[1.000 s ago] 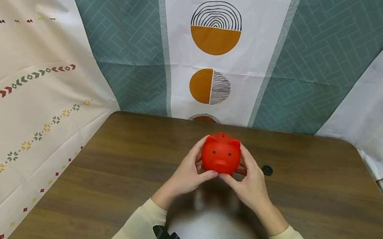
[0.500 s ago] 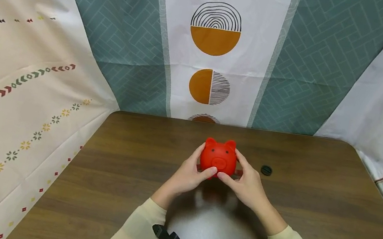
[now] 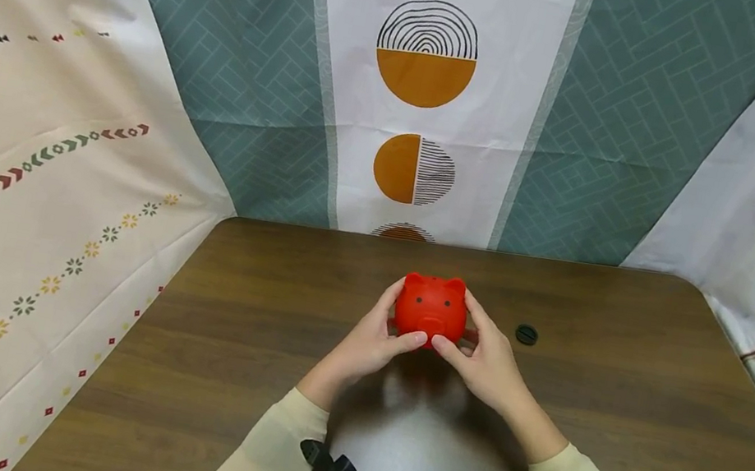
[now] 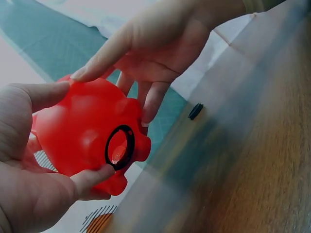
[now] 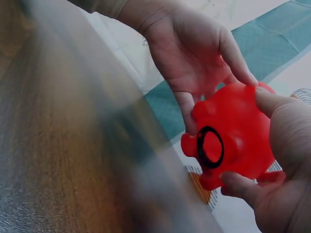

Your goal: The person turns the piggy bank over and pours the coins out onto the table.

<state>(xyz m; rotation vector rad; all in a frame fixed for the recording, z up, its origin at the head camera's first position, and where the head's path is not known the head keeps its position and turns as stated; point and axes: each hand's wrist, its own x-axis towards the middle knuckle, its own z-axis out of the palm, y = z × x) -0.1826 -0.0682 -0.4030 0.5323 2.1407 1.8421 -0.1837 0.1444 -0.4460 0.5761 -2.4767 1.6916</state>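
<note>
The piggy bank (image 3: 432, 311) is solid red, with dark eye dots (image 3: 419, 300) and a black ring (image 4: 129, 151) on its underside; the disc (image 3: 527, 335) on the brown, wood-grained table (image 3: 236, 362) is black. The back cloth (image 3: 265, 58) is teal with pale brick-pattern linework, divided by a white panel (image 3: 502, 115) (circles half ochre, half black-lined). The left cloth (image 3: 44, 213) is cream with red and green chevrons and yellow and green florets; the sleeves (image 3: 273, 456) are pale yellow.
</note>
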